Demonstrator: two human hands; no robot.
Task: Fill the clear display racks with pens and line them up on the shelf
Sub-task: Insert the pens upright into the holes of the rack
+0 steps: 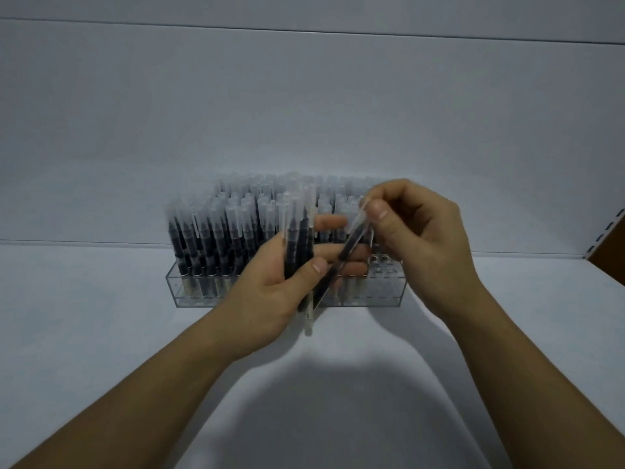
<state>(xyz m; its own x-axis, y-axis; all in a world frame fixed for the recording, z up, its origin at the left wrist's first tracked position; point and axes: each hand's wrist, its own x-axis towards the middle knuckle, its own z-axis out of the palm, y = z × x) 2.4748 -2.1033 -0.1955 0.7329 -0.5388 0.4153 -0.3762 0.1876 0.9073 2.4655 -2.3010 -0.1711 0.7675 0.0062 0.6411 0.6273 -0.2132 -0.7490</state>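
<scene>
A clear display rack (378, 292) stands on the white shelf (101, 316), packed with several upright black pens with frosted caps (216, 231); a few holes at its front right look empty. My left hand (270, 292) is closed around a small bundle of pens (297, 238) held upright in front of the rack. My right hand (416, 238) pinches the capped end of a single pen (348, 248), which slants down to the left across the bundle. Both hands hide the rack's middle.
The shelf's back wall (304, 113) rises just behind the rack. A brown upright with slots (608, 245) borders the shelf at the far right. My arms' shadow falls on the shelf in front.
</scene>
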